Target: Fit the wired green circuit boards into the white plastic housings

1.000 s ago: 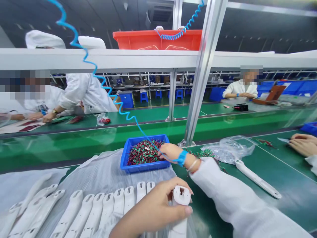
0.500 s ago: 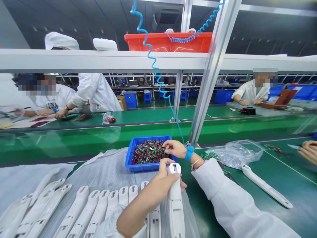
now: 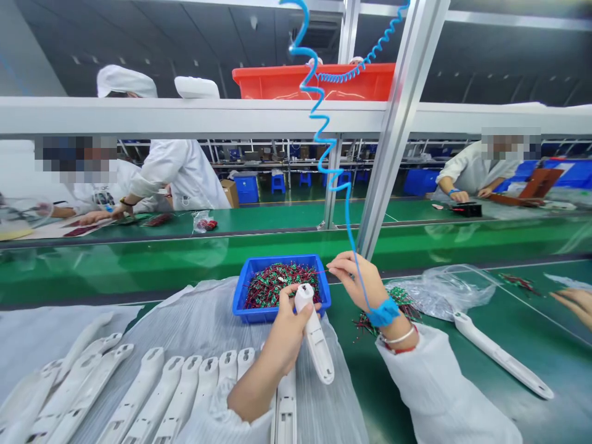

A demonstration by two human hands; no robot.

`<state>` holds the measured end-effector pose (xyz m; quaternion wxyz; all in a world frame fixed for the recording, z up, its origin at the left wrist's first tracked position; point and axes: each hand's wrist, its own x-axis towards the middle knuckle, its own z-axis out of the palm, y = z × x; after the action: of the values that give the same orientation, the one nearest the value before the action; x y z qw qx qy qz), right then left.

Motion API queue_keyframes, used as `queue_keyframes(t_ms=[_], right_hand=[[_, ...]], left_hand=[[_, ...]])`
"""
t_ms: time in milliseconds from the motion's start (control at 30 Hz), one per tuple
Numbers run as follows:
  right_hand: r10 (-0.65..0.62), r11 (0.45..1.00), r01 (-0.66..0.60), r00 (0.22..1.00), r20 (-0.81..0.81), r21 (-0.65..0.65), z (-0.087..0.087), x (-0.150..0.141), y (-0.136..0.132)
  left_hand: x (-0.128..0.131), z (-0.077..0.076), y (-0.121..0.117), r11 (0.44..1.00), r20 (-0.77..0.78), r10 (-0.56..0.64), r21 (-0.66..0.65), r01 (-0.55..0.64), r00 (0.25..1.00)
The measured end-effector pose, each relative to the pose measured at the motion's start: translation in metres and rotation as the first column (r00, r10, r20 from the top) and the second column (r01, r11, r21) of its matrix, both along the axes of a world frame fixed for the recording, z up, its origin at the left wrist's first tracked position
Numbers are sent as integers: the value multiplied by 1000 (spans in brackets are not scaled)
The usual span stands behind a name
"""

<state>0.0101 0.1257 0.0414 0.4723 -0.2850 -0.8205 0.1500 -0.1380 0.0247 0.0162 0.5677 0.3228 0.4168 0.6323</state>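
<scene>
My left hand (image 3: 287, 324) is wrapped round a white plastic handle-shaped housing (image 3: 319, 348), its hollow side up and its narrow end toward the bin. The blue bin (image 3: 259, 316) just beyond it is heaped with small green boards on dark red wires (image 3: 282, 280). At the bin's right edge my right hand (image 3: 356, 277) pinches a thin red wire (image 3: 320, 272) that stretches left over the bin. What hangs on the wire's far end is too small to tell. A blue wristband (image 3: 383, 312) is on my right wrist.
Several white housings (image 3: 180, 394) lie in a row on a plastic sheet (image 3: 198, 302). Right of my arm are a clear bag (image 3: 462, 287), more wired boards (image 3: 402, 297) and one housing (image 3: 504, 357). A blue coiled cord (image 3: 326, 142) hangs before a metal post (image 3: 393, 117). Co-workers sit beyond.
My right hand has come up out of the bin toward the right with a red wire in its fingers. My left hand has brought the white housing forward, close to the bin, and tilted it.
</scene>
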Motion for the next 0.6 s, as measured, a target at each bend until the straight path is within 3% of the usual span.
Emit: queue_keyframes(t_ms=[133,267,400,600], right_hand=[[-39,977,19,995,92,210,3,-2,-16],[-159,872,27,960,231,489,1,-5,-20],[-167,837,23,962,216,546,-3,-9,-22],[-78,856,15,992,101,517,-14,-24,-29]], left_hand=[[-1,-7,2,999,-28,31,30,-30,999],[-3,-11,5,998,-65,42,41,-40,997],[-3,-13,6,998,-111,40,62,-33,993],[0,-16,3,990,-200,11,138,17,980]])
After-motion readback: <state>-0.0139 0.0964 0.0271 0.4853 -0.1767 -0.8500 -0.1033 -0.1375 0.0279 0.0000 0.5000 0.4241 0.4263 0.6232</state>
